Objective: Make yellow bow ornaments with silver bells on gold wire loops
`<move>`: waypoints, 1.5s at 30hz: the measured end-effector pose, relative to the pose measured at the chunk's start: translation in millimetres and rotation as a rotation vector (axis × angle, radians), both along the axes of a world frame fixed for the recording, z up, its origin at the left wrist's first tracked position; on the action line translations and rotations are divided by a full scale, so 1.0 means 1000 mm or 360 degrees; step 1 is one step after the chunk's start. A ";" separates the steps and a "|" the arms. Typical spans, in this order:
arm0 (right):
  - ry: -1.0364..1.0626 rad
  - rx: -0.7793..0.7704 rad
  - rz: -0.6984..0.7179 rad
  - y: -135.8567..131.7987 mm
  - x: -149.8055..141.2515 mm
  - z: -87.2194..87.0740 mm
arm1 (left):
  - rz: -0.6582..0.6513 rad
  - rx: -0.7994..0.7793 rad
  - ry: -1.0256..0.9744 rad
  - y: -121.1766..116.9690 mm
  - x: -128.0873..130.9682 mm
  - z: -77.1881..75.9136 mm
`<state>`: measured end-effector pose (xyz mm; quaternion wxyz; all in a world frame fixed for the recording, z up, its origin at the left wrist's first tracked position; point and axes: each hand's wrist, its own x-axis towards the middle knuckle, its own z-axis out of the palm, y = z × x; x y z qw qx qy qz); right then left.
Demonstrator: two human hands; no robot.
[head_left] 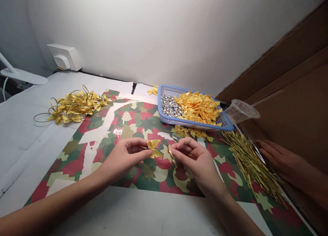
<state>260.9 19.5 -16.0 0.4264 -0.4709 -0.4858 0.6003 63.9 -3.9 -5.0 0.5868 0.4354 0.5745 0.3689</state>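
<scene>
The basket [167,120] holds silvery beads [170,106] and bows [198,107]; before it, the left hand [124,157] pinches a single bow [154,148], the right hand [196,158] apparently a gold strip [170,154].

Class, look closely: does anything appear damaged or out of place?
The red-green patterned paper sheet has ragged white patches at its left, as if torn. Some loose yellow ribbon bows lie outside the blue plastic basket.

Left hand [132,155] pinches yellow bow [154,148]; right hand [196,156], slim gold piece [170,154]. From hands: blue basket [229,125] of loose bows [198,107], silver beads [169,106], 1 o'clock; bow pile [77,107], 10 o'clock; gold-green strands [252,166], 3 o'clock.
</scene>
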 end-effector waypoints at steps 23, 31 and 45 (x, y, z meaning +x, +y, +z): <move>0.0151 0.0078 -0.0042 -0.009 -0.006 0.000 | -0.0356 0.0042 -0.0198 0.000 -0.005 -0.003; 0.0044 0.0355 0.0010 -0.022 -0.014 0.008 | -0.0202 -0.0012 -0.0248 -0.001 -0.003 -0.003; 0.0345 -0.0237 0.0573 -0.015 -0.008 0.000 | -0.0477 -0.0141 -0.0189 0.005 -0.008 0.010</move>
